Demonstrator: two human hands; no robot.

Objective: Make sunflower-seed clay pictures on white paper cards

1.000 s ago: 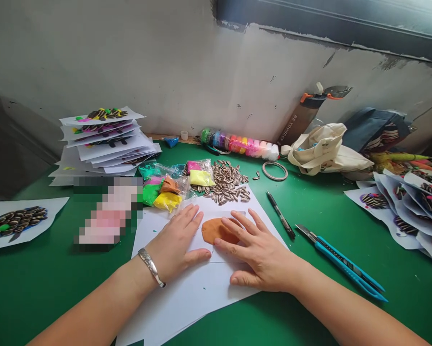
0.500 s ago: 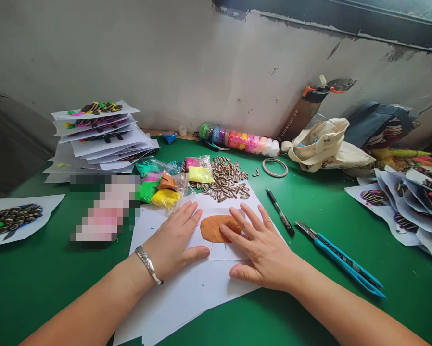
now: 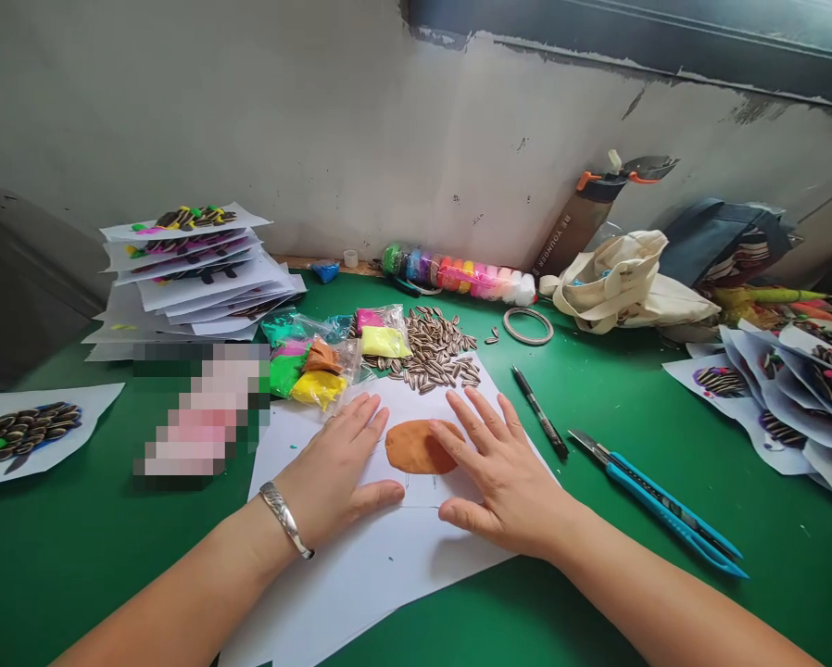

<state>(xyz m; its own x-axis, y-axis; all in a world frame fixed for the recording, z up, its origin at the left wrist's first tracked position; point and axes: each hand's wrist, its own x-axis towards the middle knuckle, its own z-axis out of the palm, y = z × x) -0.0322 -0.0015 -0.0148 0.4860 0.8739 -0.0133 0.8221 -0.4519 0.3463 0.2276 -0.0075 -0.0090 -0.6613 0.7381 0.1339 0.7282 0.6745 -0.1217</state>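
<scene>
A flat oval of orange-brown modelling clay (image 3: 416, 447) lies on a white sheet of paper (image 3: 333, 565), with short drawn lines just below it. My left hand (image 3: 343, 454) rests on the paper to the left of the clay, fingers stretched out, a silver bracelet at its wrist. My right hand (image 3: 492, 463) is spread over the clay's right end; its index fingertip is on the clay or right above it. Neither hand grips anything. Behind the hands are bags of coloured clay (image 3: 319, 387) and a heap of striped sunflower seeds (image 3: 434, 347).
A black pen (image 3: 539, 412) and a blue utility knife (image 3: 666, 509), blade out, lie on the right. Paper stacks with seed pictures stand at left (image 3: 200, 278) and right (image 3: 805, 389). Tape (image 3: 528, 311), clay tubs (image 3: 458, 273), a cloth bag (image 3: 611, 283) and a bottle (image 3: 573, 232) line the wall.
My right hand has shifted slightly, its index finger now nearer the clay's upper edge. My left hand stays almost still. The view has tilted a little.
</scene>
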